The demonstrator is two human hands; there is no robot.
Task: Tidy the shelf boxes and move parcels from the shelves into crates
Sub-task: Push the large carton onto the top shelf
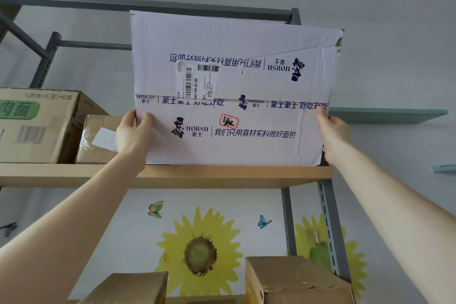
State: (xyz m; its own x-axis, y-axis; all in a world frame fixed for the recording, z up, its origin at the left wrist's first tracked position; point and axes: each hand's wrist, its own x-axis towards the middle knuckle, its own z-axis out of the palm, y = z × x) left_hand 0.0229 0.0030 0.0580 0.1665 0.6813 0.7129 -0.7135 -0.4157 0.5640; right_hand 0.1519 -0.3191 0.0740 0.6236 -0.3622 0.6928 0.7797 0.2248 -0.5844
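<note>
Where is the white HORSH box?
Head view: the white HORSH box stands on the upper shelf, right end, left hand and right hand gripping its sides, a taped parcel to its left.

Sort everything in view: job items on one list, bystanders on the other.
Job: white box, gripped at its sides by the left hand and right hand; green-printed carton; taped parcel; lower left box; lower right box; shelf board.

Bystanders: sunflower sticker; butterfly sticker; teal wall ledge.
</note>
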